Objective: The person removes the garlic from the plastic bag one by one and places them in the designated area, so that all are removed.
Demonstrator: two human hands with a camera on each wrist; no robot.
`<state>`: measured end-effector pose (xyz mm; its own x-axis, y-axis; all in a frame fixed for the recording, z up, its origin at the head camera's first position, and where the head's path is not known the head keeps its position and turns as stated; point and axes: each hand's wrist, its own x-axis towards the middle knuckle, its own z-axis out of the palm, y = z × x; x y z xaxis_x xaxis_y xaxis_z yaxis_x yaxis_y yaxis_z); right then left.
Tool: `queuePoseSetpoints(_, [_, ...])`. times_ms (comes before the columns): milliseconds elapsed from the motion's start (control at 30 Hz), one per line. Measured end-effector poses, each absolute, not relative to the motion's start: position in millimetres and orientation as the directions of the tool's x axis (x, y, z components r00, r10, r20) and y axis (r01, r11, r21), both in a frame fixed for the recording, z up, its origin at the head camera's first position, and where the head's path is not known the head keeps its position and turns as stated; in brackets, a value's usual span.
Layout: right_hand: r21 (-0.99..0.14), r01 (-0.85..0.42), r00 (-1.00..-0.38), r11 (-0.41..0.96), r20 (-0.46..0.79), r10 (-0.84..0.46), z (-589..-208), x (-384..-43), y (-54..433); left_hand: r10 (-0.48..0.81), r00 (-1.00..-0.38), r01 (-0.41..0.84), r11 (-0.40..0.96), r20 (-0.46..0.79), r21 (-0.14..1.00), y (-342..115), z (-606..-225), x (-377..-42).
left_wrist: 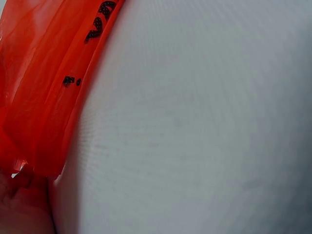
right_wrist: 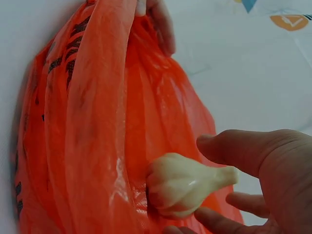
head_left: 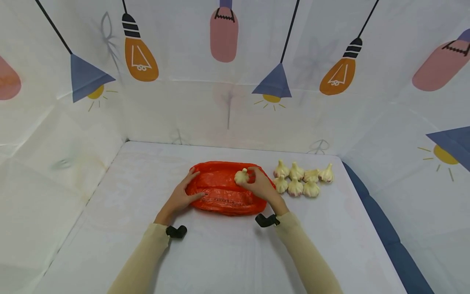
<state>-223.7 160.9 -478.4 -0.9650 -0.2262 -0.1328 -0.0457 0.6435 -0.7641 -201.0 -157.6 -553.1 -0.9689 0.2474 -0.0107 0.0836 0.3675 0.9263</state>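
Note:
A red plastic bag (head_left: 224,175) with black print lies with its mouth spread on the white table. At its left end my left hand (head_left: 180,196) holds the bag, thumb on the near side and fingers at the far rim. Over the bag's right part is my right hand (head_left: 263,185). A pale garlic bulb (right_wrist: 178,185) is at its fingertips, stem toward the palm. In the right wrist view the thumb (right_wrist: 214,144) stands apart from the bulb, while a lower finger is close against it. The left wrist view shows the bag's printed edge (left_wrist: 80,83).
Several garlic bulbs (head_left: 295,187) stand in two rows right of the bag. The white table (head_left: 213,253) meets a printed cloth backdrop (head_left: 176,106) at the back. Dark blue padding (head_left: 382,224) runs along the right edge.

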Motion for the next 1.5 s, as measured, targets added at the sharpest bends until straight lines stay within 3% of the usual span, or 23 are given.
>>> queuePoseSetpoints(400, [-0.698, -0.083, -0.945, 0.711, -0.17, -0.278, -479.6, -241.1, 147.2, 0.251, -0.968, 0.093, 0.376, -0.005, 0.922, -158.9, -554.8, -201.4])
queuePoseSetpoints(933, [-0.667, -0.227, -0.853, 0.71, -0.217, -0.475, -479.0, -257.8, 135.7, 0.251, -0.968, 0.093, 0.367, -0.002, 0.926, -157.2, -551.0, -200.0])
queuePoseSetpoints(1500, [-0.732, -0.154, -0.856, 0.663, -0.237, -0.46, -490.5, -264.8, 137.3, 0.254, -0.967, 0.099, 0.379, 0.0, 0.92, -159.0, -556.5, -202.1])
